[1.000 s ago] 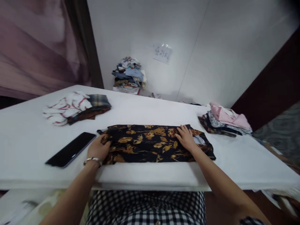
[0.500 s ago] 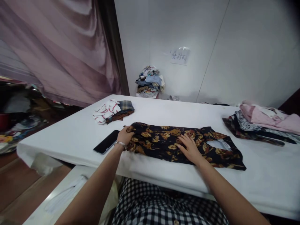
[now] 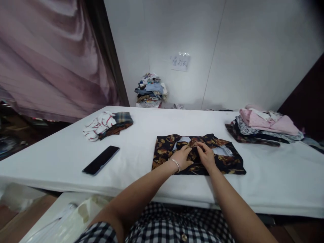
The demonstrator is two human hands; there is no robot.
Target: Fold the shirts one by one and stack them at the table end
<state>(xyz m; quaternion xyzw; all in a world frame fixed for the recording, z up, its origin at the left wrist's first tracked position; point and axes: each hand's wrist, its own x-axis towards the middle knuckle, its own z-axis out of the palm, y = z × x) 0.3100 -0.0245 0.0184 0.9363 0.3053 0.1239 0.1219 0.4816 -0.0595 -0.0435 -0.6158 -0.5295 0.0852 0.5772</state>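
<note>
A dark shirt with a brown and gold flower print point(image 3: 162, 148) lies on the white table, its left end folded over toward the collar. My left hand point(image 3: 181, 157), with a bracelet at the wrist, is closed on the folded-over edge near the shirt's middle. Close beside it, my right hand point(image 3: 207, 157) pinches the same part of the cloth, fingertips almost meeting the left ones. Right of my hands the collar opening shows a pale lining with a label point(image 3: 226, 151). The cloth under my palms is hidden.
A black phone point(image 3: 101, 160) lies left of the shirt. Crumpled and folded clothes point(image 3: 101, 125) rest farther back on the left. A pile topped with pink cloth point(image 3: 270, 122) sits at the right. Another clothes stack point(image 3: 152, 89) stands by the wall below a paper sign point(image 3: 180, 62).
The shirt's left end has been folded over to the right, so it now covers less length. My left hand moved right with it, up against my right hand. The view has shifted to the right.
</note>
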